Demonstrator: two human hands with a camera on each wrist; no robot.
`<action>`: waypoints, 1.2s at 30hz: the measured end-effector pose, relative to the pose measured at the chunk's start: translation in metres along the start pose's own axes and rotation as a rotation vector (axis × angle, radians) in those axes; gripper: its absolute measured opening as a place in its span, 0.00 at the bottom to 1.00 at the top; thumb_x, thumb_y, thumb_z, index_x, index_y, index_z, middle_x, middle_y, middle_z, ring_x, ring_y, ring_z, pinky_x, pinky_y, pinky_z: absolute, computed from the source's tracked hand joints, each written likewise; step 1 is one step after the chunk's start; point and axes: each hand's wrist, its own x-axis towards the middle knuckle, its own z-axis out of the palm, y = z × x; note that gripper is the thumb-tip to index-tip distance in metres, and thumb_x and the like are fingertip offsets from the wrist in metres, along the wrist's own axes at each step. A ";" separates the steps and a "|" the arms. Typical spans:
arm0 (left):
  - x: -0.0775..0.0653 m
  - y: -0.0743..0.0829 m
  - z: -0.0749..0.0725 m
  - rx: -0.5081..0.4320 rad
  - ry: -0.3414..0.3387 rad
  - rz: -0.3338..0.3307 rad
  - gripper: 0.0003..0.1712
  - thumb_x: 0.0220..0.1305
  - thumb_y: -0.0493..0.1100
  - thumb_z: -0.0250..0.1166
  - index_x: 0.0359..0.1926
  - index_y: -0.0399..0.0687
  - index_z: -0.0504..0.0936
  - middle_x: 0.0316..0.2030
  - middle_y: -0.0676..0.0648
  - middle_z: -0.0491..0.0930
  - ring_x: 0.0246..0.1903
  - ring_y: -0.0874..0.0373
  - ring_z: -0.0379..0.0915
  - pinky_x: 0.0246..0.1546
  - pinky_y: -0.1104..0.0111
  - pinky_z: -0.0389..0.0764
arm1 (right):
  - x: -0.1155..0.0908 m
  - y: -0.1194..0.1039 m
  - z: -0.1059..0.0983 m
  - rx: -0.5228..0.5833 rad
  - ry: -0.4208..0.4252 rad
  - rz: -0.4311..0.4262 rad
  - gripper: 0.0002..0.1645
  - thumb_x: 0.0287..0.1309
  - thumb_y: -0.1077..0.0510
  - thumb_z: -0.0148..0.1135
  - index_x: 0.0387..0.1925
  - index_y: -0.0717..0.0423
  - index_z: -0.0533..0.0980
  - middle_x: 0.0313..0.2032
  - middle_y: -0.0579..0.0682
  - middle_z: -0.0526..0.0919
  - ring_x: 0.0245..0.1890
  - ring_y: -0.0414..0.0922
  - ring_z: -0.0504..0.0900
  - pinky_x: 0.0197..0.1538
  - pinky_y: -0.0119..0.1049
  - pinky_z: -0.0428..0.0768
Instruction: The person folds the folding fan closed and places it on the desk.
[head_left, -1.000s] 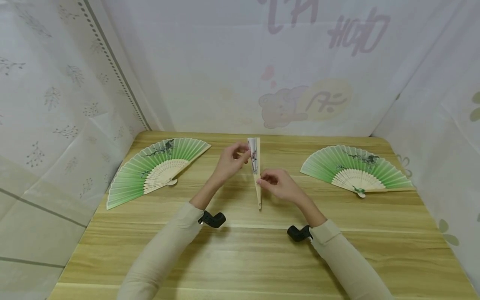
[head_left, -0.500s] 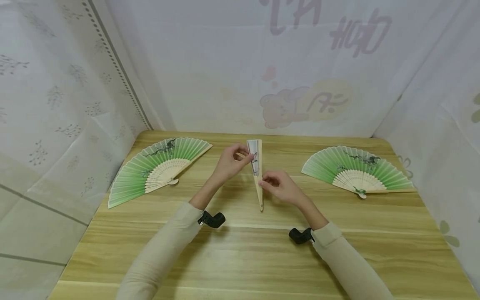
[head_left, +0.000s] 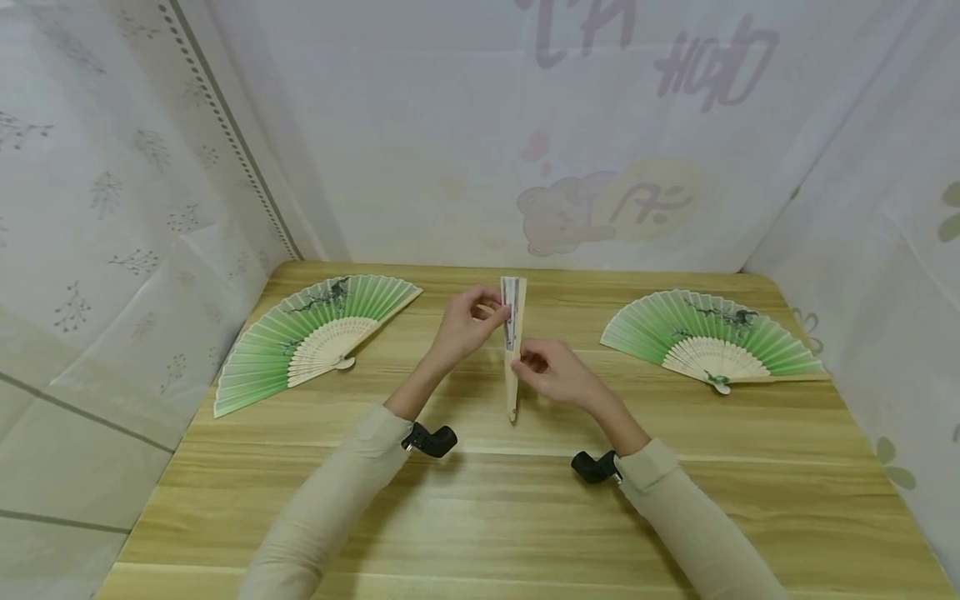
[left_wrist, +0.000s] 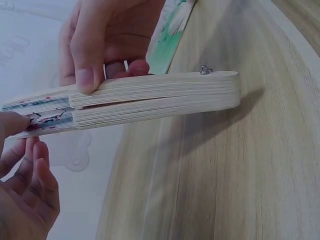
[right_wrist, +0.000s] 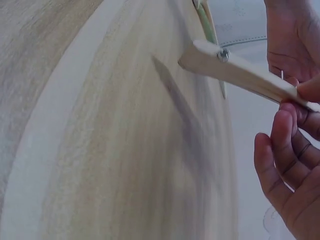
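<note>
Head view: soft, even, slightly dim light; pale sheen on the table (head_left: 480, 525), diffuse shadows beside both sleeves (head_left: 326, 504), backdrop (head_left: 420, 150) print washed out. Wrist views: cooler, softer. The fan (right_wrist: 245, 73) throws a blurry shadow in the right one. Table grain bows near both frames' edges.

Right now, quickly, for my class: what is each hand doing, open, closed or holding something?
Left hand: holding the folded fan, pinched near its printed end.
Right hand: holding the same fan, pinched on its bare wooden sticks.
</note>
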 end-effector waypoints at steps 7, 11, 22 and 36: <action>-0.008 -0.005 -0.002 -0.057 -0.138 -0.054 0.09 0.71 0.33 0.64 0.49 0.33 0.80 0.39 0.39 0.84 0.34 0.35 0.81 0.25 0.71 0.77 | 0.001 0.002 0.001 -0.007 0.031 0.049 0.04 0.66 0.68 0.60 0.35 0.60 0.79 0.27 0.46 0.79 0.28 0.43 0.77 0.32 0.36 0.77; -0.017 -0.011 0.000 -0.054 -0.216 -0.065 0.06 0.71 0.33 0.64 0.46 0.34 0.81 0.38 0.40 0.84 0.35 0.33 0.81 0.29 0.66 0.81 | -0.002 0.006 0.001 -0.007 0.018 0.073 0.04 0.66 0.67 0.59 0.36 0.61 0.80 0.28 0.47 0.80 0.28 0.44 0.77 0.32 0.36 0.78; -0.031 -0.019 0.006 -0.018 -0.290 -0.053 0.04 0.69 0.32 0.65 0.43 0.34 0.80 0.37 0.43 0.83 0.32 0.46 0.82 0.28 0.69 0.79 | -0.009 0.014 0.001 0.117 0.027 0.127 0.05 0.69 0.68 0.58 0.38 0.64 0.80 0.31 0.53 0.82 0.31 0.51 0.81 0.36 0.42 0.82; -0.033 -0.021 0.013 -0.022 -0.232 -0.099 0.05 0.71 0.33 0.65 0.44 0.35 0.80 0.38 0.41 0.83 0.31 0.39 0.81 0.24 0.70 0.77 | -0.007 0.021 0.002 0.296 0.162 0.237 0.11 0.69 0.69 0.61 0.48 0.75 0.77 0.36 0.62 0.85 0.37 0.66 0.84 0.42 0.55 0.84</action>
